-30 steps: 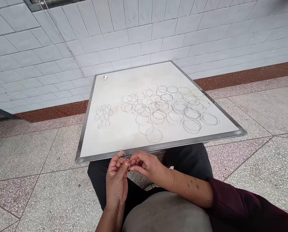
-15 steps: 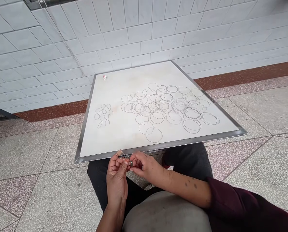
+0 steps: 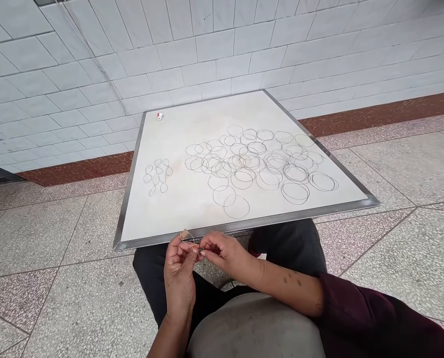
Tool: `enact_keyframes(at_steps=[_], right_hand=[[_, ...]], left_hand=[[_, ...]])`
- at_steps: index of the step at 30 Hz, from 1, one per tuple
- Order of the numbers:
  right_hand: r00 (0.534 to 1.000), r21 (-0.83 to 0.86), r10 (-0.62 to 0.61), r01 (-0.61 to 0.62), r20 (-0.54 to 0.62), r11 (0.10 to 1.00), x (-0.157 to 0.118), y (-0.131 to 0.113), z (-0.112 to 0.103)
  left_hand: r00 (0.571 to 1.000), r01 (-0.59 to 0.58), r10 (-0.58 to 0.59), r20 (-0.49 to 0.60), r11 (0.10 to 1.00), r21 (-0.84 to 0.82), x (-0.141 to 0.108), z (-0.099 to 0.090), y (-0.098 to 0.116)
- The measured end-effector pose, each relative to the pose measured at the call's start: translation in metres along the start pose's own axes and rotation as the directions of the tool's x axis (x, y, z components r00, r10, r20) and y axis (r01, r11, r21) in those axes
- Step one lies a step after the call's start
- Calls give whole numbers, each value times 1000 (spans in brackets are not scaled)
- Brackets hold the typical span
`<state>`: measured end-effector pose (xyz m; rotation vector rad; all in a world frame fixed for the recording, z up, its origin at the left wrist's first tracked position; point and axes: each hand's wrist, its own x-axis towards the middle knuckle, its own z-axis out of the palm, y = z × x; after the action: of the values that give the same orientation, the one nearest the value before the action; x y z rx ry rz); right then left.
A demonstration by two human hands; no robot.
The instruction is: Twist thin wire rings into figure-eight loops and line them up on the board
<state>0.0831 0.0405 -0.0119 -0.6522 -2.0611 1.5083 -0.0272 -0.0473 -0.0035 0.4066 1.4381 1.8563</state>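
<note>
Between my two hands, just off the table's near edge, is a thin wire loop point(image 3: 187, 237). My left hand point(image 3: 180, 268) is closed, pinching the wire between thumb and fingers. The fingertips of my right hand point(image 3: 225, 253) pinch the same wire close beside the left thumb; the small part between them is partly hidden. Many thin wire rings point(image 3: 236, 206) lie spread and overlapping across the middle and right of the white table point(image 3: 184, 209). A small group of twisted wire loops point(image 3: 158, 176) rests on the left side.
A small white and red object point(image 3: 159, 117) sits in the far left corner of the table. Metal trim point(image 3: 244, 228) edges the tabletop. Behind it rises a white tiled wall point(image 3: 214, 52). My knees point(image 3: 300, 243) are under the near edge.
My right fingertips have closed in nearer to the left thumb on the wire, and the loop has turned slightly. The view has shifted a little.
</note>
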Motion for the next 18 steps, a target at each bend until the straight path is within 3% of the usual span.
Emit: enact_keyframes(at_steps=[9, 18], right_hand=[[997, -341, -71, 59, -22, 938, 0, 2, 1], [985, -454, -171, 152, -3, 878, 1, 6, 4]], left_hand=[[999, 12, -13, -53, 1000, -15, -1, 6, -7], [998, 21, -24, -66, 998, -52, -1, 11, -7]])
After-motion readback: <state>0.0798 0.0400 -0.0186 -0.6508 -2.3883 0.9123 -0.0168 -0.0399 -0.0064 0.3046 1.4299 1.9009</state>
